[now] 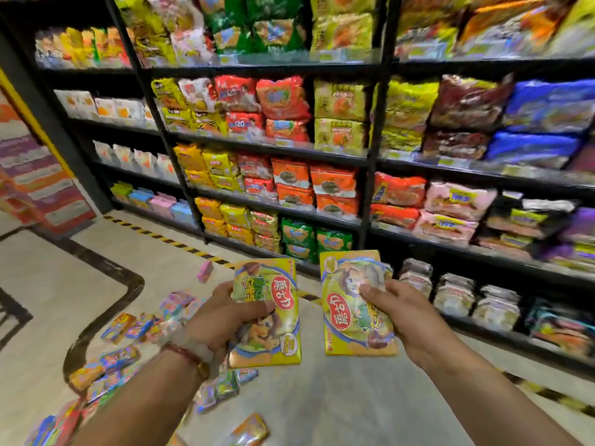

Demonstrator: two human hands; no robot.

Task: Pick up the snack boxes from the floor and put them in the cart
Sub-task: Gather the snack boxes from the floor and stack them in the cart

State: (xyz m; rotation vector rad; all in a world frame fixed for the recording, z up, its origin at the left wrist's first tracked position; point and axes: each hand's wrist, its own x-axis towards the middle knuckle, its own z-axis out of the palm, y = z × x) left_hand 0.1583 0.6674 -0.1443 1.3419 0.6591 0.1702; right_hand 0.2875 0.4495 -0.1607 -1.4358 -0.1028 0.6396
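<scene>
The fingers (pixel 254 309) of the left hand (pixel 222 320) are curled round the left edge of a yellow snack box (pixel 273 329), the thumb lying across its printed front near the red oval label. The box stands roughly upright in the air, well above the floor, its face turned toward the camera. On that wrist sits a red thread band (pixel 183 352) beside a pale bracelet.

The fingers (pixel 370 289) of the right hand (pixel 405 313) pinch a second yellow snack box (pixel 351 313) at its right edge, thumb on the front and the other fingers hidden behind. This box is also held upright, just beside the first one with a narrow gap between them, and it sits slightly higher.

Below and to the left of the hands, more snack boxes (pixel 128 326) lie scattered over the pale floor (pixel 338 400): orange, pink, blue and green ones in a loose, blurred spread that runs toward the lower left corner. One small pink box (pixel 205 271) lies apart, nearer the shelves. An orange box (pixel 251 429) lies close to the bottom edge.

A yellow-and-black striped line (pixel 167 239) runs along the floor in front of tall black shelves (pixel 370 162), which are packed with bright bags of snacks in red, yellow, green, orange and blue.
</scene>
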